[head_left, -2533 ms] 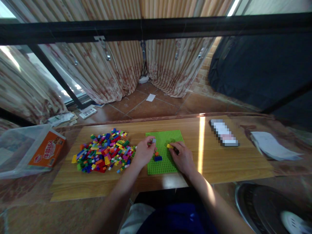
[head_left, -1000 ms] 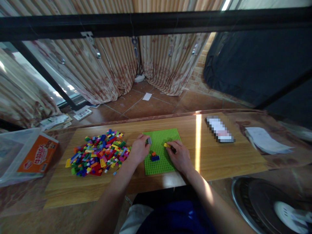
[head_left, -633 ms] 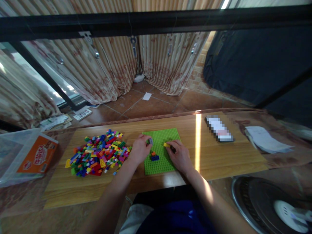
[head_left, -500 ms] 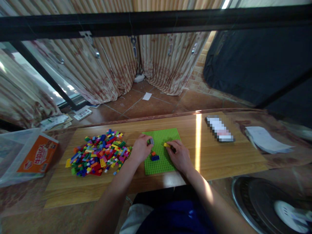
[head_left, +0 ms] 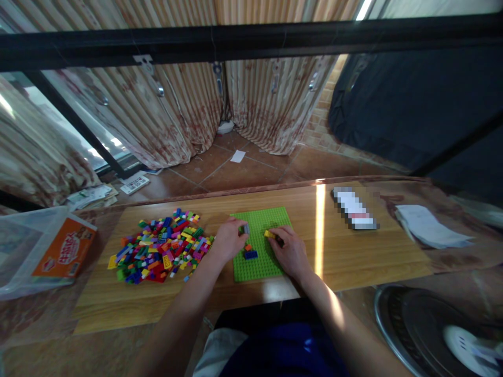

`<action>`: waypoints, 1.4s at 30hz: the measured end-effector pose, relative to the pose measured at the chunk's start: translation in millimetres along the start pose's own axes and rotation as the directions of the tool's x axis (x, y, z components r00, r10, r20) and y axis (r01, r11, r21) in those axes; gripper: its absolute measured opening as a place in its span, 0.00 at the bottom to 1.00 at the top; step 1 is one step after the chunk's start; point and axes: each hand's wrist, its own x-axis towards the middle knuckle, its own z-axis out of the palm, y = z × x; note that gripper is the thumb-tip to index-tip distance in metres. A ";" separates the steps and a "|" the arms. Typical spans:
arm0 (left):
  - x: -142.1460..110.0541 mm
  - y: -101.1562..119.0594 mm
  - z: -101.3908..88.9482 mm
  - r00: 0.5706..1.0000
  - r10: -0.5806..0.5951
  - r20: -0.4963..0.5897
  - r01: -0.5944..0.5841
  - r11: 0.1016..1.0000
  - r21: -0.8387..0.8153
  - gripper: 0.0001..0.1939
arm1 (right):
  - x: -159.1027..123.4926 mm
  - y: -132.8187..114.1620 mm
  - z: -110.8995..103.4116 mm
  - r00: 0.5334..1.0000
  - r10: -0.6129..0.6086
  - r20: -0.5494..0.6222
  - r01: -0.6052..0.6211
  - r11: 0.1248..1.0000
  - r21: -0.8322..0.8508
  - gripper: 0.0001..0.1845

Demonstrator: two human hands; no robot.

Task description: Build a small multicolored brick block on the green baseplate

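A green studded baseplate (head_left: 259, 269) lies on the wooden table in front of me. My left hand (head_left: 231, 240) is closed at the plate's left side, its fingers pinching a small grey brick (head_left: 245, 229). Over the right part of the plate, my right hand (head_left: 290, 248) is closed around a yellow brick (head_left: 269, 233), which pokes out past the fingertips. Between the hands, nearer to me, a dark blue brick (head_left: 250, 255) and a small orange brick (head_left: 248, 247) sit on the plate. My fingers partly hide both held bricks.
A large pile of mixed toy bricks (head_left: 161, 248) covers the left of the wooden table (head_left: 129, 309). A phone (head_left: 354, 208) and white papers (head_left: 430, 226) lie to the right. At far left stands a clear plastic bin (head_left: 35, 230) with an orange label; a round fan (head_left: 428, 330) is lower right.
The camera view has shifted slightly. Both hands stay in nearly the same place over the plate, still holding the grey and yellow bricks.
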 end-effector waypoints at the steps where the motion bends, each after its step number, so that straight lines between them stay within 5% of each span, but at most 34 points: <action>1: -0.6 0.7 -0.3 1.000 0.007 -0.003 -0.007 1.000 0.006 0.14 | 0.1 0.2 0.0 1.000 -0.001 -0.001 0.001 1.000 0.000 0.10; 19: 1.4 -2.5 4.1 0.997 -0.022 -0.070 0.019 0.999 -0.039 0.10 | 0.1 -1.2 -0.4 1.000 0.007 0.012 -0.007 1.000 0.001 0.10; 29: 12.2 5.1 -4.6 0.993 -0.116 0.022 0.117 0.993 -0.015 0.09 | 0.2 -0.5 -0.1 1.000 -0.003 0.011 0.003 1.000 -0.007 0.11; 42: 3.4 3.2 5.1 0.993 -0.120 -0.017 0.119 0.990 -0.075 0.10 | 0.4 -0.3 1.9 1.000 0.013 0.007 -0.013 1.000 -0.017 0.11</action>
